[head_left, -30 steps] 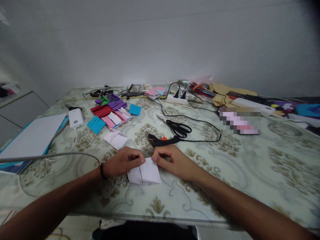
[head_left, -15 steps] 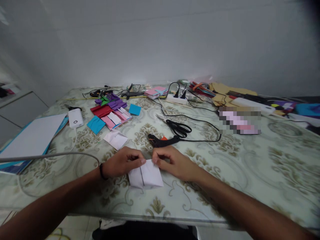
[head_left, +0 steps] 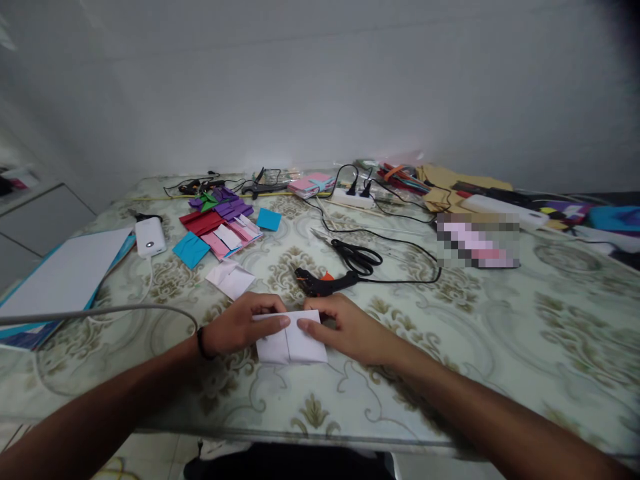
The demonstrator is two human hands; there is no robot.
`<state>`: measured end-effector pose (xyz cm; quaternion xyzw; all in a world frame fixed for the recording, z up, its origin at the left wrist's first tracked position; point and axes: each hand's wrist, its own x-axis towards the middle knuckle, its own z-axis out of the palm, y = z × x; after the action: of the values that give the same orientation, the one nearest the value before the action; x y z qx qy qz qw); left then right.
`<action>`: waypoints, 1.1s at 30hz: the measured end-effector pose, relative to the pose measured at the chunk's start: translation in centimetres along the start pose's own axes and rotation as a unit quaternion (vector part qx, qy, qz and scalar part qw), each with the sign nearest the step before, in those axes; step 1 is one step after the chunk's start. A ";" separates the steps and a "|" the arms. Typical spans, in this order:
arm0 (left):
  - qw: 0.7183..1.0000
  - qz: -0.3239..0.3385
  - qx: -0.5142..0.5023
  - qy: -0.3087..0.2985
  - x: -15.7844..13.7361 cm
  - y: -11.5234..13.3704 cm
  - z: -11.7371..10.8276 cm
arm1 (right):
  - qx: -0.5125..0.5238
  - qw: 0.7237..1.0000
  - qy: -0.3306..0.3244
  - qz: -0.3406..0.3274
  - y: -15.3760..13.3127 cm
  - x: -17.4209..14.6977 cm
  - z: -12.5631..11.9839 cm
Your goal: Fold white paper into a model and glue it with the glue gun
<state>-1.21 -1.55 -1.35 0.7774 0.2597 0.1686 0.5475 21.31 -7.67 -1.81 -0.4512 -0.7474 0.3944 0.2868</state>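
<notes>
A folded white sheet of paper point(head_left: 295, 345) is held between my two hands near the table's front edge, a seam running down its middle. My left hand point(head_left: 245, 323) pinches its upper left part, thumb on top and fingers behind. From the other side my right hand point(head_left: 345, 327) grips it the same way, its thumb pressing near the upper right. Just beyond the hands lie a black hot glue gun point(head_left: 325, 283) with an orange trigger and black-handled scissors point(head_left: 355, 255). Another folded white paper point(head_left: 230, 279) rests to the left.
Folded coloured papers point(head_left: 220, 223) lie at the left middle. A white power bank point(head_left: 150, 237) with a cable sits beside stacked sheets point(head_left: 65, 270). Toward the back are a power strip point(head_left: 353, 198) and brown paper point(head_left: 460, 183). A black cord point(head_left: 400, 281) runs to the glue gun.
The paper's upper edge has come up between my hands, and its seam gap looks narrower. My right thumb has shifted slightly left and down onto the paper.
</notes>
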 end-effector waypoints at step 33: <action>0.999 0.038 0.000 -0.003 0.0 0.0 0.4 | 0.013 0.998 -0.067 -0.015 -0.3 -0.2 0.3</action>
<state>-1.00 -1.90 -1.47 0.7874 0.2283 0.1871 0.5412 21.02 -7.99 -1.68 -0.4087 -0.7662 0.4294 0.2481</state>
